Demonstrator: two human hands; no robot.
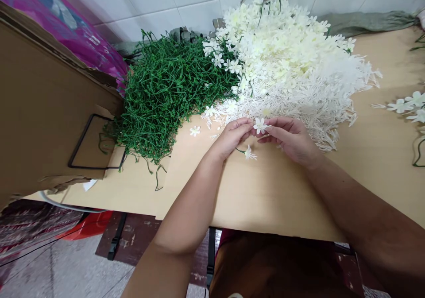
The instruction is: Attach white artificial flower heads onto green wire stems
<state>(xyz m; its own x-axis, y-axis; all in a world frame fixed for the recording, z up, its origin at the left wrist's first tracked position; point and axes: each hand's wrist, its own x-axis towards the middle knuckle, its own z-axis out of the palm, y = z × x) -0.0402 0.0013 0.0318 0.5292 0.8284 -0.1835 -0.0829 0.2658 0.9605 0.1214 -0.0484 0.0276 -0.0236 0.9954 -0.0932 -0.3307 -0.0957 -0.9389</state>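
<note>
My left hand [236,134] is closed in a pinch at the near edge of the piles. From beneath it a thin green plastic stem [240,150] sticks out, ending in a small white blossom piece [250,152]. My right hand [290,136] pinches a white artificial flower [260,125], whose open petals face up between the fingertips of both hands. Just behind my hands lies a large heap of white petals and stamen pieces [299,76]. A tangled pile of green plastic stems [172,85] is to its left.
One loose white flower [195,131] lies left of my hands. Several finished-looking white sprays [413,105] are at the right edge. An open cardboard box [49,98] with a black wire frame [96,167] stands at left. White tiles [195,17] back the wooden table [265,200].
</note>
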